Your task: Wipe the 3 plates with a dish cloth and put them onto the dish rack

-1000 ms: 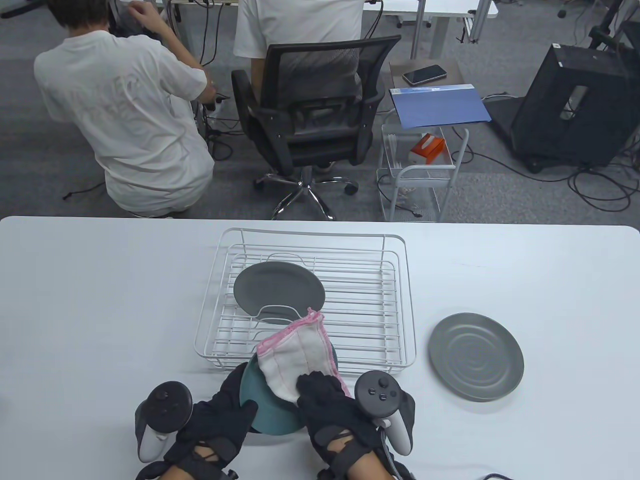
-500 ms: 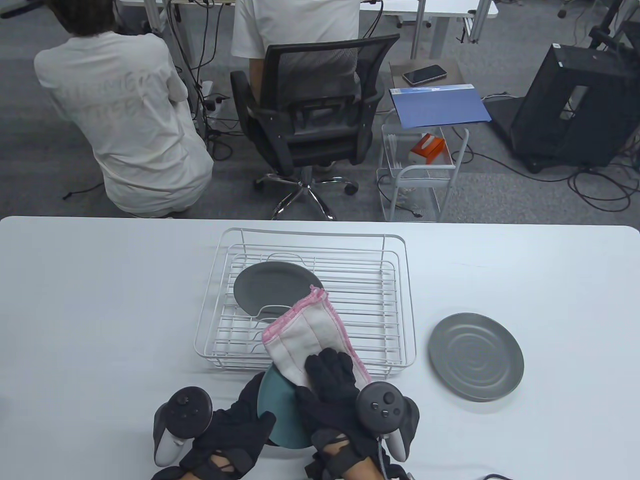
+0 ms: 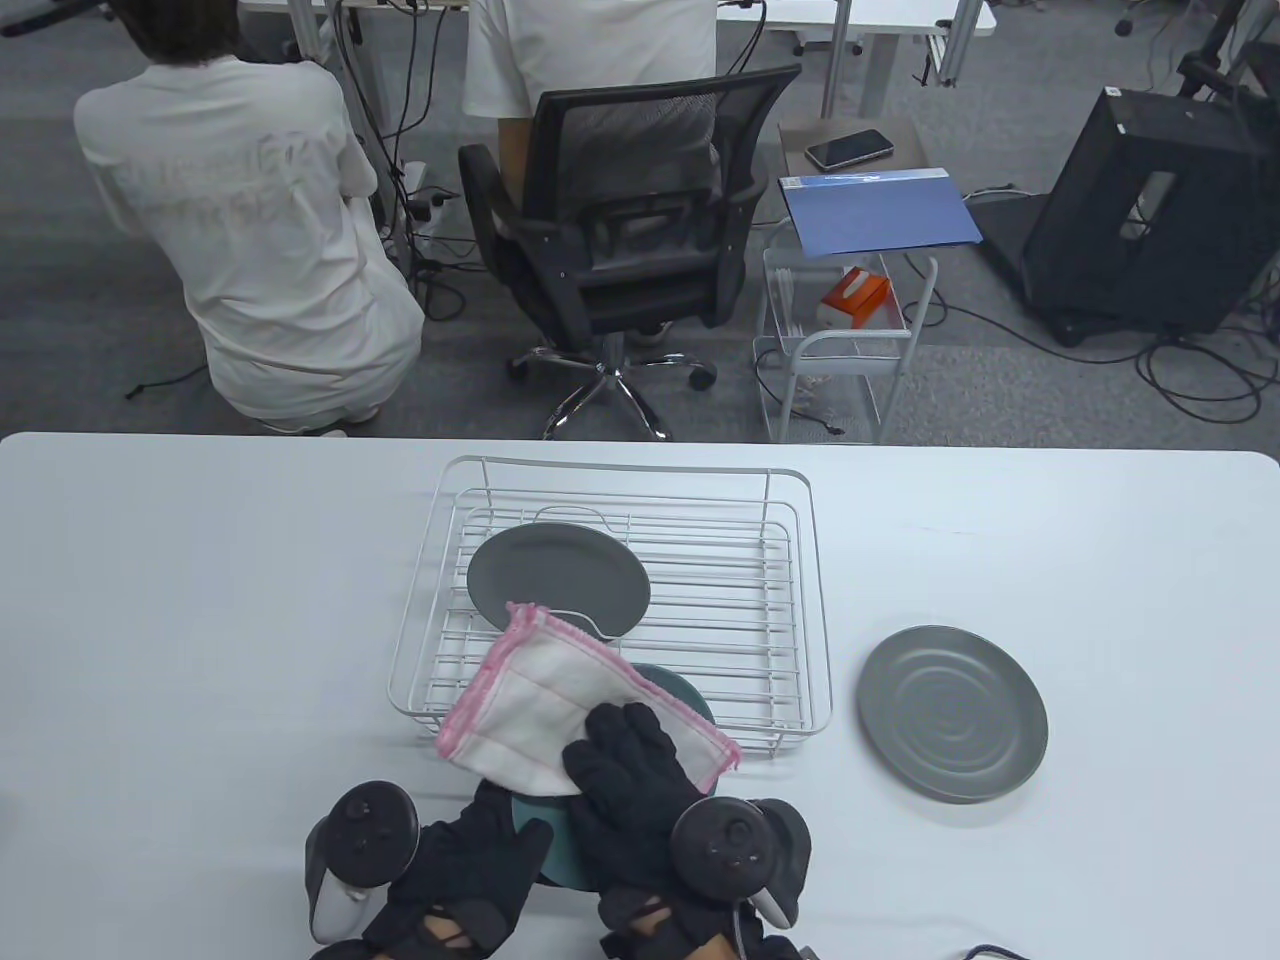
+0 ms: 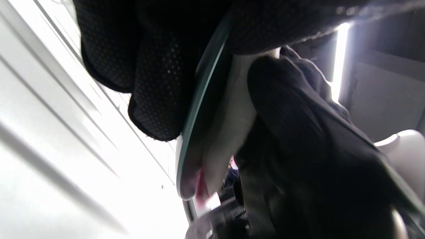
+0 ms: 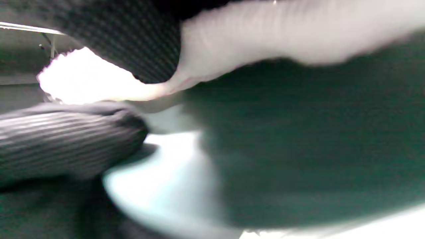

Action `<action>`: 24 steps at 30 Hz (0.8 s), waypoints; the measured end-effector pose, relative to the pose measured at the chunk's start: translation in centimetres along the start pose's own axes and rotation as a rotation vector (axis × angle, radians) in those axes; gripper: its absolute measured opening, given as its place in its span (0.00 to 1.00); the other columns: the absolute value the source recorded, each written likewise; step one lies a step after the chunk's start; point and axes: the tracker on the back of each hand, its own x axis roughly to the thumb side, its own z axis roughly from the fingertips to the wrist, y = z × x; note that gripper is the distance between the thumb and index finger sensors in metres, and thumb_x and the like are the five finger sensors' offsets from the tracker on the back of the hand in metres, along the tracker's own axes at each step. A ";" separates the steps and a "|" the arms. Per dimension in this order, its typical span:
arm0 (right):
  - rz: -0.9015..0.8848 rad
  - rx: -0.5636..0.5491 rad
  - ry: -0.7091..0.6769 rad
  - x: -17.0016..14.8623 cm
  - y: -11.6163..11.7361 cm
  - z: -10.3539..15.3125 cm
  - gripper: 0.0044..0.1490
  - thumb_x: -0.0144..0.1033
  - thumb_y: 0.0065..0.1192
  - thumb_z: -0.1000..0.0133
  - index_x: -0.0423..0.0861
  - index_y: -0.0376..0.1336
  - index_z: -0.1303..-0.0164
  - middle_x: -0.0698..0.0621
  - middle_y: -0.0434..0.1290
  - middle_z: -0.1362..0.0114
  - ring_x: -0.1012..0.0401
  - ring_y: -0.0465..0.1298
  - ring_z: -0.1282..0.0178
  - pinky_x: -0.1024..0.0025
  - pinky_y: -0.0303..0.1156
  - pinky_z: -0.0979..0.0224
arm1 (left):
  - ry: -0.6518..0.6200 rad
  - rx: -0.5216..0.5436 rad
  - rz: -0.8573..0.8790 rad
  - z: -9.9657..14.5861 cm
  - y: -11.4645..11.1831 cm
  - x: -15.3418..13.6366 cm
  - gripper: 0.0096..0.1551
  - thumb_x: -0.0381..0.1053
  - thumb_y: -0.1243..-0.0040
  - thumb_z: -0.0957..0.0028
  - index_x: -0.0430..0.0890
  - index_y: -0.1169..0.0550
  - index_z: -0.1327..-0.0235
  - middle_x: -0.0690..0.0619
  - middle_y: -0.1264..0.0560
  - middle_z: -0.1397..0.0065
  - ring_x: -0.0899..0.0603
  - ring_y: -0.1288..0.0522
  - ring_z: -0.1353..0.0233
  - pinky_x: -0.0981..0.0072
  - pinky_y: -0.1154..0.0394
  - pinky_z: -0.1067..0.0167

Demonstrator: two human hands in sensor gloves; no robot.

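A teal plate is held tilted above the table's near edge, in front of the dish rack. My left hand grips its lower left rim, thumb on the face. In the left wrist view the gloved fingers lie behind the plate's rim. My right hand presses a white, pink-edged dish cloth flat against the plate's face, fingers spread. One grey plate lies in the rack. Another grey plate sits on the table to the right.
The white wire rack stands at the table's middle, its right half bare. Beyond the far table edge are an office chair, a wire cart and two people in white shirts, backs turned.
My right hand has swept the cloth leftward across the teal plate, uncovering the plate's upper right rim. The left hand's grip has held since half a second ago.
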 end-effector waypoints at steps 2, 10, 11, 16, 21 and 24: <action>-0.049 0.080 0.015 0.1 0.8 0.0 0.28 0.37 0.67 0.49 0.43 0.67 0.39 0.46 0.56 0.25 0.49 0.48 0.26 0.47 0.49 0.28 | 0.002 0.050 0.023 0.1 0.9 -0.3 0.39 0.46 0.42 0.41 0.50 0.49 0.23 0.45 0.29 0.23 0.40 0.09 0.49 0.46 0.21 0.42; 0.029 0.231 0.170 -1.2 1.4 -0.1 0.26 0.36 0.65 0.48 0.41 0.67 0.41 0.44 0.58 0.25 0.49 0.50 0.26 0.46 0.50 0.28 | -0.012 0.219 -0.005 0.5 4.2 -0.8 0.37 0.46 0.41 0.41 0.53 0.45 0.23 0.46 0.27 0.24 0.38 0.09 0.49 0.44 0.21 0.42; 0.039 0.214 0.177 -1.3 1.3 -0.2 0.26 0.35 0.65 0.49 0.41 0.68 0.42 0.44 0.58 0.26 0.49 0.50 0.26 0.45 0.50 0.28 | -0.006 0.231 0.006 0.5 4.4 -0.9 0.37 0.46 0.41 0.42 0.53 0.45 0.23 0.46 0.27 0.24 0.38 0.09 0.49 0.44 0.21 0.42; 0.091 0.117 0.254 -2.1 -0.5 -0.1 0.26 0.35 0.64 0.49 0.40 0.67 0.42 0.41 0.59 0.26 0.44 0.52 0.27 0.43 0.53 0.29 | 0.018 0.293 0.083 0.6 6.1 -1.4 0.37 0.46 0.41 0.41 0.55 0.45 0.23 0.48 0.27 0.24 0.39 0.09 0.49 0.45 0.21 0.42; -0.228 -0.069 0.335 -3.8 -2.8 0.3 0.26 0.36 0.62 0.49 0.38 0.66 0.43 0.37 0.60 0.28 0.41 0.54 0.29 0.42 0.55 0.30 | 0.013 0.323 0.146 0.4 8.1 -1.1 0.34 0.45 0.41 0.41 0.58 0.41 0.23 0.50 0.25 0.25 0.38 0.10 0.47 0.44 0.22 0.41; -0.469 -0.156 0.352 -4.2 -3.8 0.6 0.26 0.35 0.61 0.48 0.37 0.65 0.43 0.36 0.59 0.28 0.40 0.53 0.29 0.41 0.54 0.30 | -0.007 0.347 0.063 0.1 9.2 -0.1 0.33 0.45 0.40 0.40 0.60 0.39 0.23 0.50 0.24 0.25 0.38 0.10 0.47 0.44 0.22 0.41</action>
